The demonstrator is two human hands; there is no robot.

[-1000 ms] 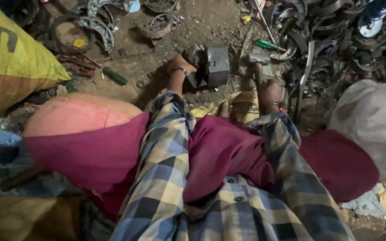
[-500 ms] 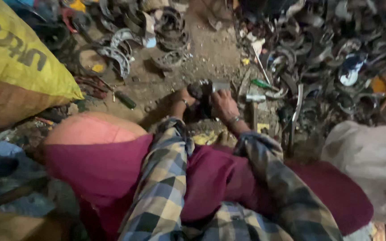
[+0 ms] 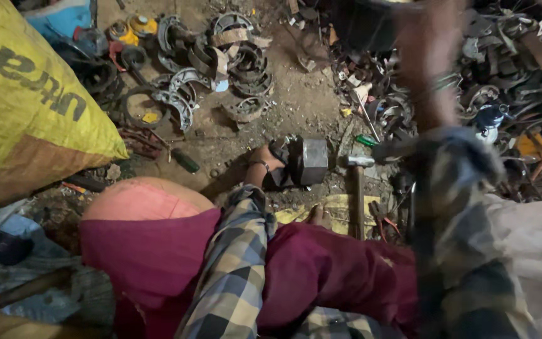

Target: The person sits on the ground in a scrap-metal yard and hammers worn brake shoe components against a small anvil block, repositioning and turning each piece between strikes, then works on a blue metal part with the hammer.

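Here, seated on the dirt floor (image 3: pixel 308 107) | left hand (image 3: pixel 270 158) grips a dark metal part (image 3: pixel 302 162) straight ahead, flat face turned right | hammer (image 3: pixel 359 188) just right of it, handle toward the lap | right hand (image 3: pixel 431 56) raised, blurred, grip unreadable | scrap rings (image 3: pixel 221 56) beyond.

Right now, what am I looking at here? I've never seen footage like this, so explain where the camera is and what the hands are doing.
There is one picture, from a camera worn on a person's head, looking down past checked sleeves and maroon-clad knees to a dirt floor. The left hand rests on a dark metal block part on the ground. The right arm is raised and blurred, so its hand cannot be made out. A hammer lies beside the block. Curved scrap metal pieces are scattered beyond, and a yellow sack sits at the left.
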